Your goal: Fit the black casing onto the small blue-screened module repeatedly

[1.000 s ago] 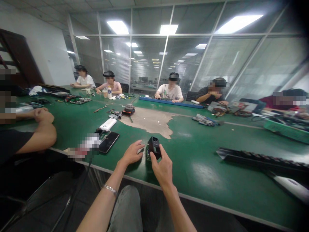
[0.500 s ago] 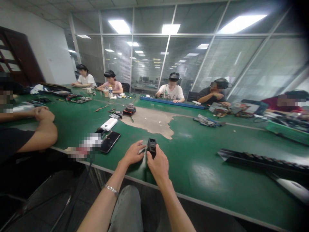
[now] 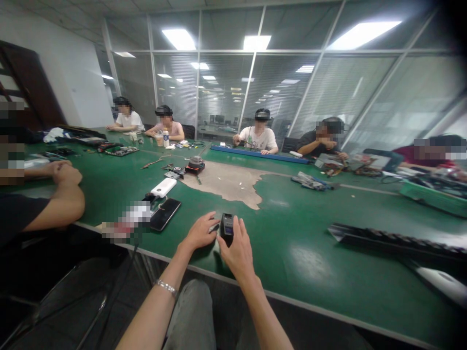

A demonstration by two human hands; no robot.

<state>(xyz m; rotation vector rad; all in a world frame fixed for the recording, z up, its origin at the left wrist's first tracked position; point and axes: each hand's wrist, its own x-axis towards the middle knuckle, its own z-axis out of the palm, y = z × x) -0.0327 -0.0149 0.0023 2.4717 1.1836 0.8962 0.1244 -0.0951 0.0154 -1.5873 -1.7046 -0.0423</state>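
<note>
A small black box-shaped device [image 3: 227, 227], with a dark bluish panel on its upper face, is at the table's near edge between my hands. My right hand [image 3: 239, 250] is around its right and near sides, thumb on the near left and fingers stretched along the right. Just left of the device is my left hand [image 3: 200, 232], palm down and low over the table, fingers loosely spread. Something small and dark shows by its fingertips, too blurred to name. A black phone [image 3: 165, 214] lies farther left, beside a white power bank [image 3: 164, 187] with a cable.
The green table [image 3: 292, 233] has a torn brown patch [image 3: 229, 180] in the middle. A motor-like part [image 3: 195, 164] stands on it. A long black strip [image 3: 394, 243] and a green basket [image 3: 434, 197] are at the right. A co-worker's arm [image 3: 60, 194] rests at the left; several people sit opposite.
The black device has tipped so that its bluish panel now shows, and it sits slightly lower and left. My right hand's fingers are straighter. My left hand has hardly moved.
</note>
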